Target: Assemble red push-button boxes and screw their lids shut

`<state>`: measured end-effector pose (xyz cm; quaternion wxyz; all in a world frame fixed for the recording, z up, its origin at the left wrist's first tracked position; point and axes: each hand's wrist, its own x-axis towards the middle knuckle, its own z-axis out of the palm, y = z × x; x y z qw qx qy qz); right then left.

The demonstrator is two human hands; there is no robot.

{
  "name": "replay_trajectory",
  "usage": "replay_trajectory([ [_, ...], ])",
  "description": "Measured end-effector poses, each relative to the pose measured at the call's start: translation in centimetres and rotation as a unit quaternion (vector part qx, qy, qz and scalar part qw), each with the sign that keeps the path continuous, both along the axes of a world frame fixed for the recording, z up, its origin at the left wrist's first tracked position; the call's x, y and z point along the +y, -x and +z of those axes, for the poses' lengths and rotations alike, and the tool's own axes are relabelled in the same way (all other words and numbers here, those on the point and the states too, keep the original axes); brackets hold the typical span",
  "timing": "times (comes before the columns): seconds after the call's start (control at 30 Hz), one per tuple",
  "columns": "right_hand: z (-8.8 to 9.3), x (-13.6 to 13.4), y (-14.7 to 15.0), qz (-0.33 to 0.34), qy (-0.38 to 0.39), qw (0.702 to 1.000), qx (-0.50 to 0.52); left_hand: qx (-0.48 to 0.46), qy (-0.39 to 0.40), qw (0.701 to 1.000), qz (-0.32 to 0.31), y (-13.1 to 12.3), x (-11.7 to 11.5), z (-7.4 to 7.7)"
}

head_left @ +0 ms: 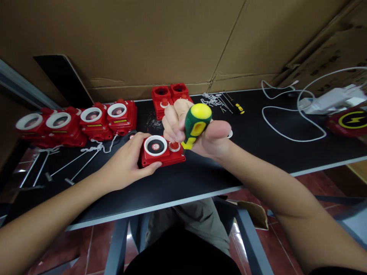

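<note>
My left hand (pixel 130 164) grips the left end of a red alarm box (pixel 163 159), its thumb along the front side. The box lies on the black table and has a white ring around a dark round face, with a small clear-and-red round part beside it. My right hand (pixel 215 141) is wrapped around the green and yellow handle of a screwdriver (pixel 197 120). It is held over the box's right end, with the shaft pointing down near the corner. I cannot tell whether the tip touches a screw, as the handle and hand hide most of it.
Several red boxes with white rings (pixel 117 110) line the left, with small metal hammers (pixel 83 168) on chains before them. Two more red boxes (pixel 179 91) stand at the back. Chains (pixel 212 100), a small screwdriver (pixel 237 107) and a white cable (pixel 304 139) lie to the right.
</note>
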<state>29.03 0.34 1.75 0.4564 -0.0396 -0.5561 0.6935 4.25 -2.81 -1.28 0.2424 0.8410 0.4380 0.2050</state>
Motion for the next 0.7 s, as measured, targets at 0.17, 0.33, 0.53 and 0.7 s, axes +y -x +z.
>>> replay_trajectory([
  [0.17, -1.2, 1.4, 0.8, 0.007, -0.044, 0.998, 0.032, 0.002, 0.001, 1.0, 0.005, 0.0, 0.0, 0.0],
  [0.33, -1.1, 2.3, 0.2, 0.079, -0.081, 0.993, 0.023, -0.003, 0.004, 1.0, 0.003, 0.0, 0.0, 0.1],
  [0.53, -0.7, 2.9, -0.3, 0.157, -0.107, 0.982, -0.018, -0.003, -0.007, 1.0, -0.003, 0.0, 0.1, -0.1],
  [0.7, -0.6, 3.2, 0.0, 0.179, -0.15, 0.972, 0.009, 0.002, -0.005, 1.0, -0.002, -0.1, 0.0, 0.0],
])
